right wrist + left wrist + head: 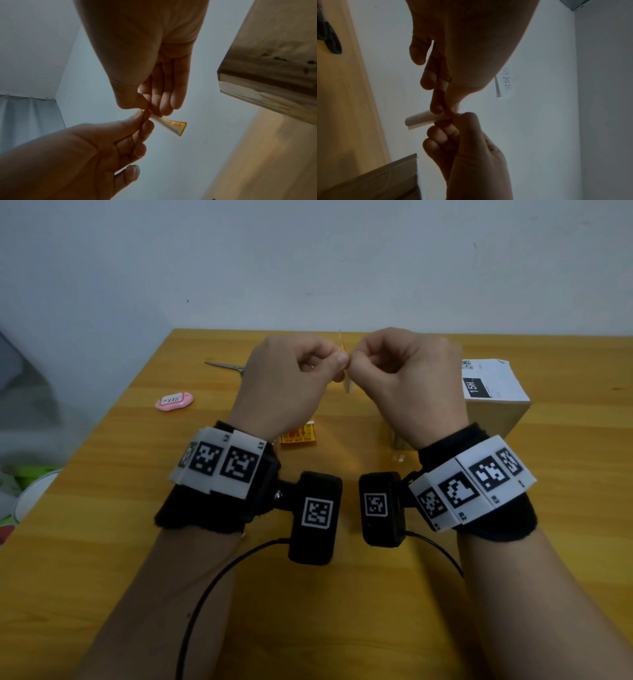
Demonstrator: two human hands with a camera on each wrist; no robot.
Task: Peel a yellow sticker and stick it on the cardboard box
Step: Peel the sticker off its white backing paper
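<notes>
1. Above the table's (342,611) far middle, the yellow sticker (173,125) hangs pinched between both hands.
2. Fingers of the left hand (287,378) and right hand (404,378) grasp its top corner; peeling looks unfinished.
3. Cardboard box (496,412) waits right, unstickered as far as shown.

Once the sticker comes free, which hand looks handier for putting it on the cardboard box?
Probably the right hand. Both hands pinch the yellow sticker above the table, and the cardboard box stands just beside the right wrist, while the left hand would have to cross over.
</notes>
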